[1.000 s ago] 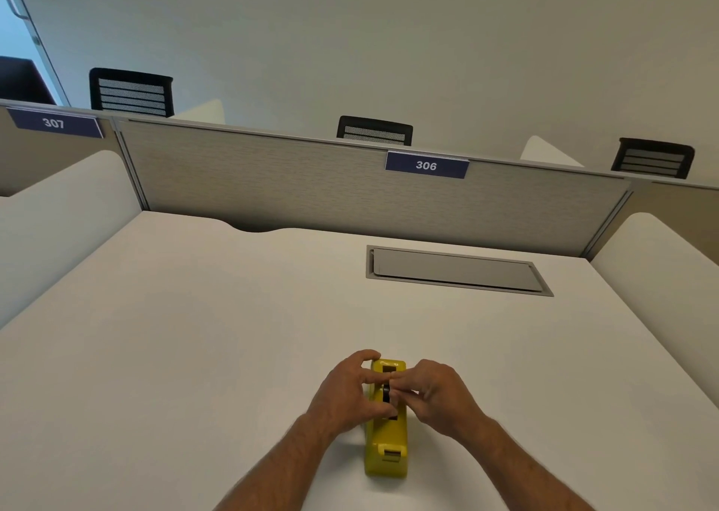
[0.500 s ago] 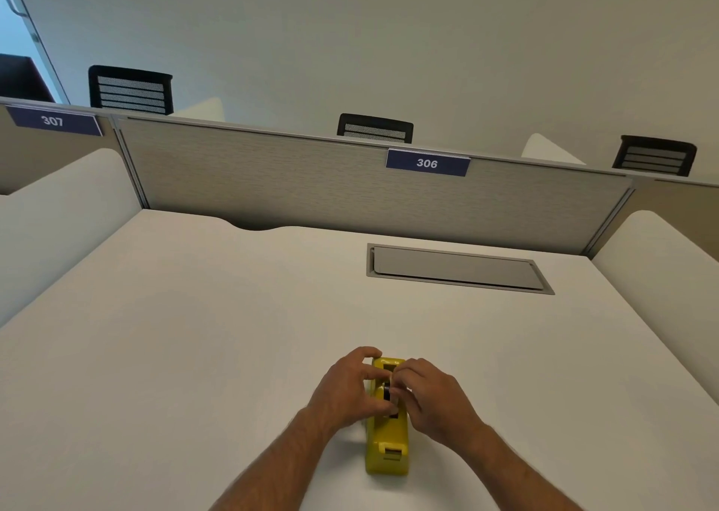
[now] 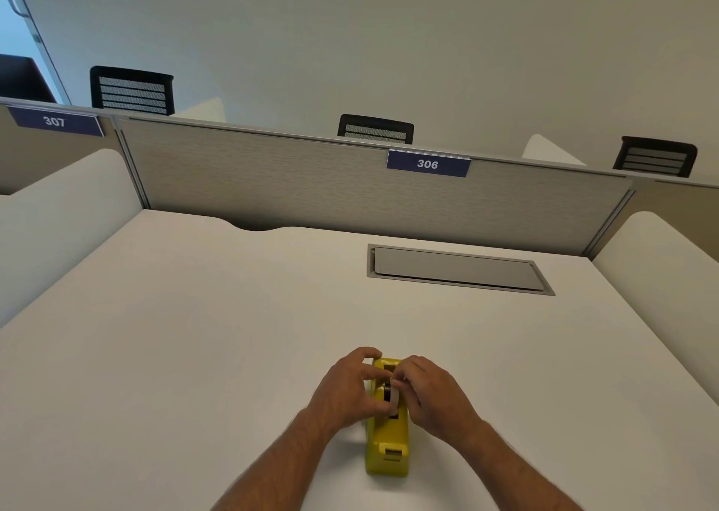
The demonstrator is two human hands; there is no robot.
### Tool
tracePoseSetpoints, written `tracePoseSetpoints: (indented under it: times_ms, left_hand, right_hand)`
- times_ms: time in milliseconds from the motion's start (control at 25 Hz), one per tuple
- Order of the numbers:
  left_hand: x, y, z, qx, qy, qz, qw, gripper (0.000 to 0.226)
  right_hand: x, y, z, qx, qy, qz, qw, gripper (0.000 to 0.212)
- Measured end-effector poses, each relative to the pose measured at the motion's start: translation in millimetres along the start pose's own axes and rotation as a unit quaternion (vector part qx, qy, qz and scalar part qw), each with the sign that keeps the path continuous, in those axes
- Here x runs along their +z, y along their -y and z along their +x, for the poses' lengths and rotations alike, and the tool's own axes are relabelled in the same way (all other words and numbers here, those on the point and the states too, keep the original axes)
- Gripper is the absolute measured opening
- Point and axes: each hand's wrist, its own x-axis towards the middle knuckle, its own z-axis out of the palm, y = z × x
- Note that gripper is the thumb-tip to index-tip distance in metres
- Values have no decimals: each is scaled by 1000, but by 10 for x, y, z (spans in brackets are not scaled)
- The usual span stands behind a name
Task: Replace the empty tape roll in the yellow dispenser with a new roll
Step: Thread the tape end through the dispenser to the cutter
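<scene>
item: yellow dispenser (image 3: pixel 387 442), one unit, standing upright on the white desk (image 3: pixel 194 335) close to its near edge, a little right of the middle, long axis running from near edge toward far edge, cutter end facing the near edge. contents of the dispenser's open well: a tape roll (image 3: pixel 392 393), pale at the rim with a dark centre, sitting between the yellow side walls; whether it is fully seated cannot be told, since fingers cover much of it. left hand (image 3: pixel 346 388): placed against the left side of the dispenser, fingers curled over the far top corner and the left wall, thumb toward the roll, closed around the body in a steadying grasp. right hand (image 3: pixel 432 392): placed on the right side, fingertips gathered and pinched on the roll's rim at the top of the well. both hands meet over the far half of the dispenser; the near half with the cutter is uncovered. both forearms enter from the near edge. other fixtures: a grey recessed hatch (image 3: pixel 457 269) set flush in the desk toward the far right corner, lid closed, well apart from the dispenser; a grey partition (image 3: pixel 311 187) along the far edge carrying a blue label reading 306 (image 3: pixel 428 164).
</scene>
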Motion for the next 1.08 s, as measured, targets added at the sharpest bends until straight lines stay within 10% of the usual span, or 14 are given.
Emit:
tracePoseSetpoints:
  times_ms: [1080]
  left_hand:
    - [29, 29, 26, -7, -8, 6, 1000, 64]
  right_hand:
    - [63, -104, 171, 159, 20, -36, 986, 11]
